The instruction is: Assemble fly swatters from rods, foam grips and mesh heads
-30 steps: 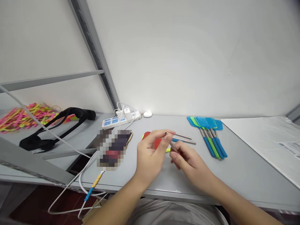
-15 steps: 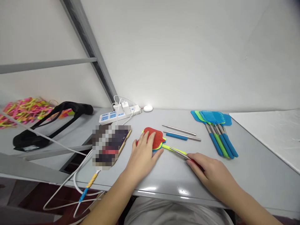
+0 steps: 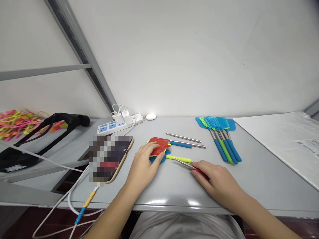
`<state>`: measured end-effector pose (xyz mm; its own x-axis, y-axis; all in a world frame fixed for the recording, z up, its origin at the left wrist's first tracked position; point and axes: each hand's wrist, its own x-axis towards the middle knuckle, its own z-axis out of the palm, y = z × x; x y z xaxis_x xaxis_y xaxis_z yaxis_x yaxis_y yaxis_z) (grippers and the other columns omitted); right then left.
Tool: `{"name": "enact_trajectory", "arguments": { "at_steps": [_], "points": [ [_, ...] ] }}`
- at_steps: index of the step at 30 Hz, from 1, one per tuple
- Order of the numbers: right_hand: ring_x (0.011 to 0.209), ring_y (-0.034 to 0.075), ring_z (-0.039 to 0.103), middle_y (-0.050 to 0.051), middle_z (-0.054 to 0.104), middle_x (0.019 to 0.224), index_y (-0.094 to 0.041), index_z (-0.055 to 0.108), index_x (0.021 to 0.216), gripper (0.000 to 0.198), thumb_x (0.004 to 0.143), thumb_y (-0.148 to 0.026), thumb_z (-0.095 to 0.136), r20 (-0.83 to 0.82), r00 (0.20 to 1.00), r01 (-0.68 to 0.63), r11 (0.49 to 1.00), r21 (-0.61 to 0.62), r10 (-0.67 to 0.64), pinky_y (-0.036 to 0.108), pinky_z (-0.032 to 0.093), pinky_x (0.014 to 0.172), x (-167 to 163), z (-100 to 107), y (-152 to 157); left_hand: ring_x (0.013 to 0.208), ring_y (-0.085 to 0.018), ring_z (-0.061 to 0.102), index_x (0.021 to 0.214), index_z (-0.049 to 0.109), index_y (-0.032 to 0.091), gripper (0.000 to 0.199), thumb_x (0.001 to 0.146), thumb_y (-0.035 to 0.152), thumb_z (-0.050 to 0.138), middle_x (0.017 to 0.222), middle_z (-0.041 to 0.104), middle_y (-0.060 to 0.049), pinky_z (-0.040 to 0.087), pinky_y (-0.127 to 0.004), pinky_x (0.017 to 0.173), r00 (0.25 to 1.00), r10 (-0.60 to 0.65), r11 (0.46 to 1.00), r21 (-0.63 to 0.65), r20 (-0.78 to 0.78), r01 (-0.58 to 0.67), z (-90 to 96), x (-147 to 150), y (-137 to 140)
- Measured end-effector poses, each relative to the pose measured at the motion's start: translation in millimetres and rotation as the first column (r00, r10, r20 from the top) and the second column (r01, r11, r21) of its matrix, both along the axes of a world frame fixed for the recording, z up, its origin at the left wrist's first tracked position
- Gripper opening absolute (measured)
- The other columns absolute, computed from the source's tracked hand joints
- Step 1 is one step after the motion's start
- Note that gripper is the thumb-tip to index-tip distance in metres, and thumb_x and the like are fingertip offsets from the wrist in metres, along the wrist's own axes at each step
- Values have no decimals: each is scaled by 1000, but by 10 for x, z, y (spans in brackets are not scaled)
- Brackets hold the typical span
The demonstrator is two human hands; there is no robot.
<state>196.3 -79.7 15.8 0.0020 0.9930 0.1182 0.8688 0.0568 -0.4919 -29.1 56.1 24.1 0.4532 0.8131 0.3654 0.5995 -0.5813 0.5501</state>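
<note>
The red head (image 3: 160, 143), perforated, lies flat over a yellow head (image 3: 155, 155) and a blue head (image 3: 153, 159), its tab toward three o'clock. At its four o'clock, the rod (image 3: 183, 163), metal, red-gripped, points toward ten.

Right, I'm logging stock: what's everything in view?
Swatter heads: several, red, yellow, blue, centre
Loose rods: two, silver, centre
Handles: two, blue, yellow, centre
Held rod: one, silver-red, centre
Swatters: several, blue, green, right
Wrapped board: one, white, right
Power strip: one, white, left
Oval object: one, white, back
Phone: one, dark, left
Cables: several, white, left
Frame: one, black, left
Strips: many, multicoloured, left
Rack: one, grey, left
Table: one, grey, beneath
Left hand: one, on swatter heads
Right hand: one, holding rod
</note>
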Motion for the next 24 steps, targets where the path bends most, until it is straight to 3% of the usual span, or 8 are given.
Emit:
{"name": "enact_trajectory", "arguments": {
  "at_steps": [6, 14, 17, 24],
  "points": [
    [86, 21, 66, 2, 70, 100, -28, 62, 116, 28, 99, -32, 39, 2, 1000, 2, 1000, 0, -2, 33, 48, 73, -6, 10, 7, 127, -27, 52, 117, 63, 26, 33, 91, 45, 56, 134, 59, -7, 42, -44, 105, 999, 33, 998, -57, 38, -30, 3, -3, -17],
    [81, 19, 66, 2, 69, 93, -28, 63, 116, 30, 100, -32, 39, 27, 1000, 7, 1000, 14, -8, 31, 47, 70, -20, 26, 11, 129, -28, 50, 120, 60, 24, 34, 90, 40, 57, 137, 57, -9, 39, -47, 107, 996, 7, 1000, 11, -93, -6, -36, -18, -5],
    [73, 18, 65, 1, 66, 89, -31, 61, 124, 33, 100, -33, 37, 116, 993, 19, 999, 28, -22, 30, 45, 64, -29, 10, 8, 126, -28, 53, 116, 62, 24, 28, 94, 39, 52, 132, 62, -8, 40, -48, 106, 993, 10, 999, 38, -119, -5, -42, -2, -11],
    [61, 20, 65, 2, 66, 90, -36, 37, 147, 48, 100, -45, 37, 378, 926, -12, 999, -37, 25, 30, 36, 52, -89, 7, 52, 119, -26, 58, 113, 62, 25, 25, 98, 33, 45, 125, 66, -6, 43, -43, 101, 993, 27, 990, 142, -113, -11, -54, 2, 3]
  ]
}}
